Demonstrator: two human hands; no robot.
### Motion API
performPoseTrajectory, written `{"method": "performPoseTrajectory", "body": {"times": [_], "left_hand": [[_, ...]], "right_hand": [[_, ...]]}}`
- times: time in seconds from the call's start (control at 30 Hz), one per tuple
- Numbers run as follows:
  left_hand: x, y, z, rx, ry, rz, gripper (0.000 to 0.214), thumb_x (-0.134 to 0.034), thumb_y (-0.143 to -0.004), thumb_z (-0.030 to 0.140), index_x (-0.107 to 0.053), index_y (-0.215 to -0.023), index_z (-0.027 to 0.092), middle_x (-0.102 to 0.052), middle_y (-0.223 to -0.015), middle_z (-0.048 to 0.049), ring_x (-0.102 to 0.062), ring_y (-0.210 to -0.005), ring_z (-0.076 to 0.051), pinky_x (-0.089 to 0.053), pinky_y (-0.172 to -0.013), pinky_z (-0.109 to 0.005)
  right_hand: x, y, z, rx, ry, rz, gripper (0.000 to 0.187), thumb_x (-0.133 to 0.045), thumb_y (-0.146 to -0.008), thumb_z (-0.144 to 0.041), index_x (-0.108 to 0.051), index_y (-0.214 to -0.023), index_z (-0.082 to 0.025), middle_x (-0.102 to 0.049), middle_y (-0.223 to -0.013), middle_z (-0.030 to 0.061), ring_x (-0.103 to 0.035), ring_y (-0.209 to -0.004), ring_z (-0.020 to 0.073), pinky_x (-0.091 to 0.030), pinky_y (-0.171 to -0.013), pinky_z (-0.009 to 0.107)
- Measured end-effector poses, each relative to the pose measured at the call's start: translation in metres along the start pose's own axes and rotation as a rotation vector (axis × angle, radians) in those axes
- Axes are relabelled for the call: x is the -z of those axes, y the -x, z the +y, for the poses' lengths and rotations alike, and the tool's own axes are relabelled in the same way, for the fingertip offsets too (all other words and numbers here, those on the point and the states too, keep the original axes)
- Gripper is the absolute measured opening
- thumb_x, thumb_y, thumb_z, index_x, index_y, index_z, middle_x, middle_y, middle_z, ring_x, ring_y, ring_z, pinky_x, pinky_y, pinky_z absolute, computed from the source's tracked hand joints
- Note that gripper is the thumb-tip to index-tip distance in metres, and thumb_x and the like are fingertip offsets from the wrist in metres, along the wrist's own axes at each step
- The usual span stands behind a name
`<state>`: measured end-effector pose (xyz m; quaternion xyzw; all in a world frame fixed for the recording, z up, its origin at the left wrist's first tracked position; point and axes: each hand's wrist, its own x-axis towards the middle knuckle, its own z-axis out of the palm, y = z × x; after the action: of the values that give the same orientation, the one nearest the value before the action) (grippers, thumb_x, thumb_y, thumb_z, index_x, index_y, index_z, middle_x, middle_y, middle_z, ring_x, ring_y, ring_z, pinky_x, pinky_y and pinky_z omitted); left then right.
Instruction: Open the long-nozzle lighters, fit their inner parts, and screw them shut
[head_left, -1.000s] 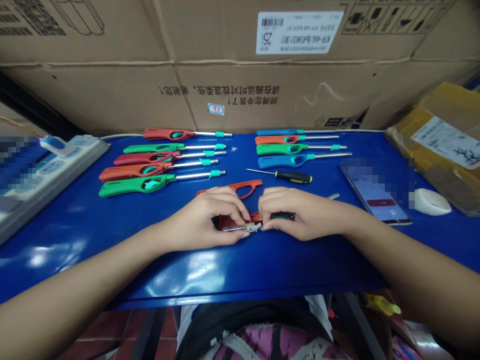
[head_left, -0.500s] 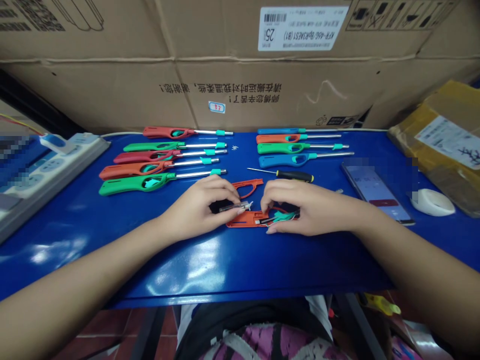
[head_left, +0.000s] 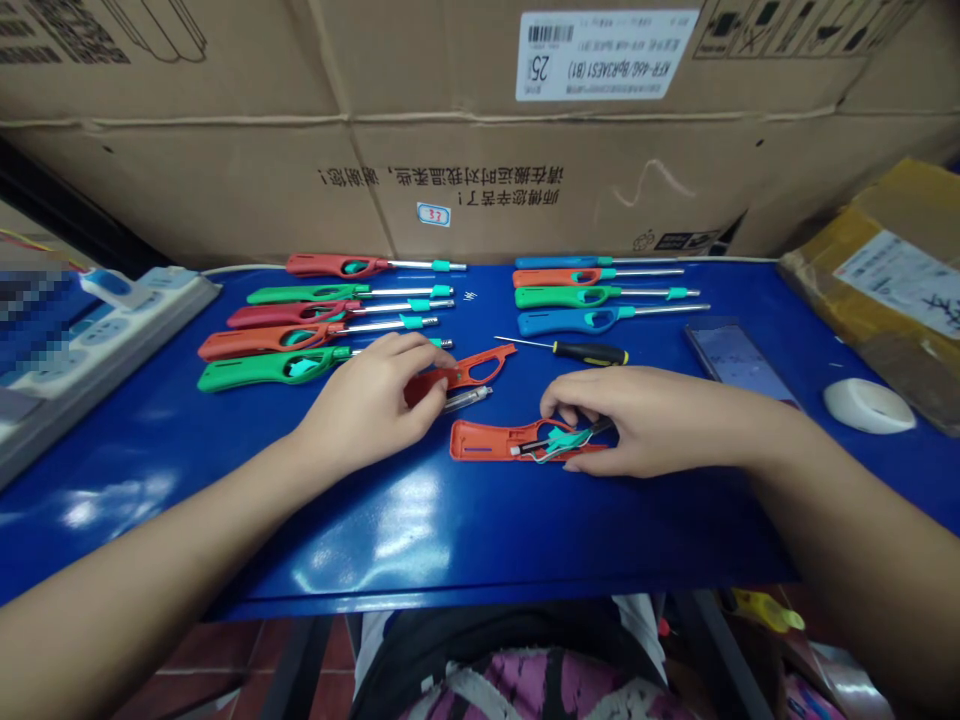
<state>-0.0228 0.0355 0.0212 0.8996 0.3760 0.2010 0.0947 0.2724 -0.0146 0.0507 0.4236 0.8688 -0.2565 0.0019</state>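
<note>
My left hand grips the end of an orange plastic lighter-handle shell half, which has a looped opening. Just below that shell, a metal lighter tube lies on the table, apart from my fingers. My right hand is shut on the teal and black inner parts of a lighter. Those parts rest in a second orange shell half with thin wires around them. My fingers hide part of the mechanism.
Assembled long lighters lie in rows at the back left, and more at the back right. A screwdriver, phone, white rounded object, power strip and parcel stand on or beside the blue table.
My left hand has let go of the metal tube and taken the looped orange shell half, moving left. My right hand has shifted slightly right, with the inner parts now lying in the lower shell.
</note>
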Motion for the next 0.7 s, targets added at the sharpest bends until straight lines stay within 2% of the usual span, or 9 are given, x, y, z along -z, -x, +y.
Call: {"method": "performPoseTrajectory", "body": {"times": [0.13,0.27,0.4,0.47,0.53,0.6,0.7], "left_hand": [[-0.002,-0.001,-0.001,-0.009,0.095,-0.022,0.023,-0.056,-0.094,0.027,-0.074,-0.102,0.016,-0.071,-0.104,-0.0082,-0.068,-0.091,-0.022,-0.055,-0.075,-0.033],[-0.007,-0.001,0.001,-0.082,0.24,-0.052,0.024,-0.056,-0.098,0.027,-0.073,-0.111,0.017,-0.073,-0.11,-0.0082,-0.068,-0.1,-0.021,-0.056,-0.088,-0.034],[-0.006,-0.001,0.005,-0.197,0.233,-0.007,0.022,-0.059,-0.097,0.026,-0.07,-0.115,0.018,-0.069,-0.118,-0.009,-0.065,-0.11,-0.022,-0.053,-0.096,-0.035],[-0.001,0.0,0.007,-0.272,0.187,0.015,0.017,-0.062,-0.096,0.026,-0.072,-0.107,0.018,-0.069,-0.111,-0.0084,-0.065,-0.102,-0.021,-0.053,-0.092,-0.035],[0.005,0.001,0.009,-0.358,0.13,-0.017,0.015,-0.065,-0.095,0.031,-0.072,-0.099,0.018,-0.07,-0.099,-0.0068,-0.064,-0.091,-0.02,-0.051,-0.082,-0.035],[0.01,0.003,0.012,-0.432,0.071,-0.094,0.021,-0.067,-0.093,0.038,-0.071,-0.095,0.018,-0.07,-0.091,-0.0054,-0.062,-0.082,-0.02,-0.049,-0.075,-0.034],[0.013,0.006,0.015,-0.482,0.007,-0.223,0.027,-0.067,-0.093,0.046,-0.07,-0.091,0.019,-0.069,-0.084,-0.0037,-0.061,-0.075,-0.019,-0.046,-0.069,-0.034]], "right_hand": [[-0.003,-0.004,-0.007,0.062,-0.004,0.0,0.021,-0.071,-0.084,-0.029,-0.064,-0.103,-0.023,-0.067,-0.094,0.0013,-0.057,-0.077,0.0164,-0.037,-0.062,0.028],[-0.007,-0.01,-0.014,0.087,-0.013,0.019,0.02,-0.071,-0.089,-0.037,-0.065,-0.102,-0.022,-0.067,-0.091,0.0013,-0.058,-0.077,0.0168,-0.037,-0.063,0.028],[-0.006,-0.008,-0.009,0.088,-0.035,0.031,0.03,-0.075,-0.087,-0.041,-0.066,-0.108,-0.023,-0.068,-0.098,0.0026,-0.061,-0.084,0.0187,-0.041,-0.068,0.029],[-0.003,-0.004,-0.002,0.065,-0.04,0.036,0.033,-0.078,-0.083,-0.039,-0.066,-0.109,-0.022,-0.069,-0.102,0.0042,-0.062,-0.088,0.0203,-0.043,-0.07,0.03],[0.0,0.001,0.005,0.053,-0.053,0.009,0.02,-0.074,-0.085,-0.032,-0.067,-0.101,-0.023,-0.07,-0.1,0.0036,-0.062,-0.087,0.0201,-0.044,-0.071,0.03],[0.004,0.004,0.008,0.057,-0.07,-0.029,0.003,-0.066,-0.09,-0.025,-0.066,-0.091,-0.023,-0.069,-0.091,0.0015,-0.061,-0.082,0.0179,-0.043,-0.071,0.03],[0.01,0.007,0.006,0.071,-0.113,-0.007,0.008,-0.062,-0.094,-0.027,-0.064,-0.088,-0.022,-0.068,-0.086,0.0004,-0.059,-0.076,0.0156,-0.043,-0.068,0.029]]}}
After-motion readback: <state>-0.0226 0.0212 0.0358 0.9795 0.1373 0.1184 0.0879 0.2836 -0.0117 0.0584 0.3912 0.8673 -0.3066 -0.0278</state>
